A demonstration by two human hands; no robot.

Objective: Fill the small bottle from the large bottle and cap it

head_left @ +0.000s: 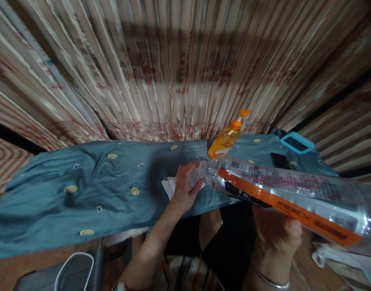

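curled the left hand [183, 184] partly closed around a clear cup-like piece [196, 173], thumb on the near side, fingers on the far side. gripped a large clear bottle [294, 194] from beneath in the right hand [279, 238], fingers mostly hidden behind the plastic; could not tell their exact spread. held the bottle up above the blue cloth [91, 178], to the right of the left hand, long axis slanting from the mouth at far left to the base at near right, past the edge of view. had the right hand nearer to the bottle's body, the left hand nearer to its mouth, with the cup-like piece right by that mouth; could not tell touching from just apart. saw shiny, see-through walls, fine print and an orange label with dark lettering; could not make out any liquid inside. beneath the left hand, saw white paper or cloth [168, 188]. farther out, saw an orange pump bottle [224, 142] standing beyond the bottle's neck; to the far right, a dark phone-like slab [280, 161] and a blue-rimmed device [296, 142]; at the far side, a pleated curtain [173, 60].
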